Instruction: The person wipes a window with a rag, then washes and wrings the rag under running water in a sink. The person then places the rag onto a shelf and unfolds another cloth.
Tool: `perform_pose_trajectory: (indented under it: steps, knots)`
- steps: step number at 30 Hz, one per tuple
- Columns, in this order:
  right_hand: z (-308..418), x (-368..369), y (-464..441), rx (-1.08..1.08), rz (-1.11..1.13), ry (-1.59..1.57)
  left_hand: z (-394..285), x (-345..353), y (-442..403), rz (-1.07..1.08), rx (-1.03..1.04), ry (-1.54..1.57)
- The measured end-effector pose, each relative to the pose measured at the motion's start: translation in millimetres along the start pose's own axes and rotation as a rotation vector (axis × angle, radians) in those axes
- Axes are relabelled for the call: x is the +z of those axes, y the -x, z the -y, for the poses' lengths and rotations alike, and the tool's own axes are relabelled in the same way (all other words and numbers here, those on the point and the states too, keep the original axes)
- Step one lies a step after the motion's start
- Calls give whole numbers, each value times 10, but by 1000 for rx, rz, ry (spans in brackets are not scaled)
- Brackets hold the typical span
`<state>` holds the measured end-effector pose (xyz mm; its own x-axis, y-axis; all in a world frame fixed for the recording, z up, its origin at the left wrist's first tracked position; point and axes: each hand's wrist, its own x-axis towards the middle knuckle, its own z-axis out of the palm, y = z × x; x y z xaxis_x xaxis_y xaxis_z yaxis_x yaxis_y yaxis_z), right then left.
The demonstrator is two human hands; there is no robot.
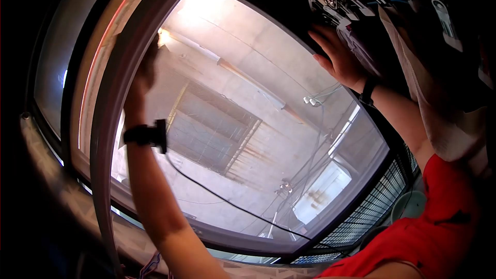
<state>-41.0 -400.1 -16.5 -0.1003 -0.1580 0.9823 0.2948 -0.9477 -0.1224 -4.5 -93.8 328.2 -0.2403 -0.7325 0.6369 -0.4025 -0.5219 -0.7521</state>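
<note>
1. Left hand: dark, blurred, at the left side of the window frame; I cannot tell if it grips.
2. Right hand: open, fingers spread, at the frame's far right side; contact unclear.
3. Cable: runs from the left wristband toward near right.
4. Clothes: hang right of the right hand.
5. Mesh: near right.

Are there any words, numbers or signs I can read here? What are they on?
None that I can read.
Window frame: no lettering shows.
Red sleeve: a dark mark, no letters I can make out.
Bright panel outside: a brownish smudge, no readable writing.
White clip: too small and blurred to tell.
</note>
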Motion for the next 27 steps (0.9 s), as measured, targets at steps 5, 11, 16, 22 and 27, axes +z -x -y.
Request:
perform_pose_trajectory:
  steps: [5,11,16,22,27]
  knots:
    - [15,7,19,28,-9,21,700,-228,130,-244,-14,236]
    - [4,27,17,22,-14,41,47,305,848,-147,-28,214]
    - [4,33,27,23,10,101,-1587,92,1498,319,214,441]
    - [20,13,-12,-16,-2,113,-1111,-9,1683,203,142,233]
    - [32,20,-7,-17,-7,146,688,-288,1436,-55,-92,9]
